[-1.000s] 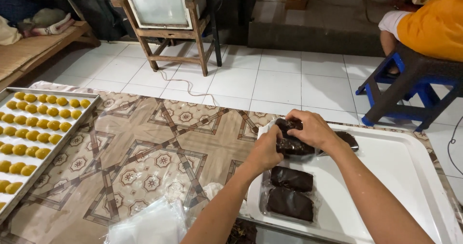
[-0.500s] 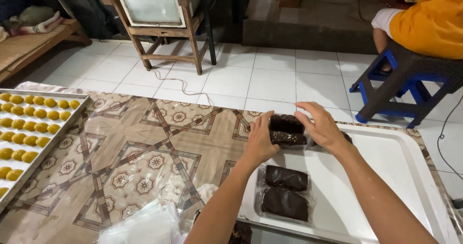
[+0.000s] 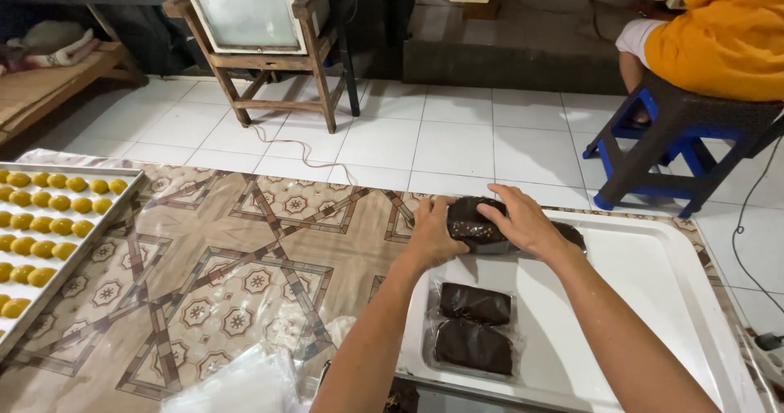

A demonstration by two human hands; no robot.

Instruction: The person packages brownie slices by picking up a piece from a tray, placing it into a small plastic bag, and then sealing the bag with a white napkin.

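My left hand (image 3: 434, 232) and my right hand (image 3: 520, 221) both grip a dark brown cake in a clear plastic wrapper (image 3: 472, 224), held just over the far left corner of a white tray (image 3: 653, 299). Two more wrapped dark cakes (image 3: 475, 325) lie side by side on the tray's near left part. Another dark piece (image 3: 570, 235) shows partly behind my right wrist.
A metal tray of several small yellow balls (image 3: 49, 225) lies at the left on a patterned brown mat (image 3: 229, 266). Loose clear plastic bags (image 3: 237, 380) lie near me. A person in orange sits on a blue stool (image 3: 678, 135) at the far right. A wooden stand (image 3: 269, 62) stands beyond.
Both hands have lifted the wrapped cake slightly and shifted it toward the tray's far left corner. The camera view has moved a little closer.
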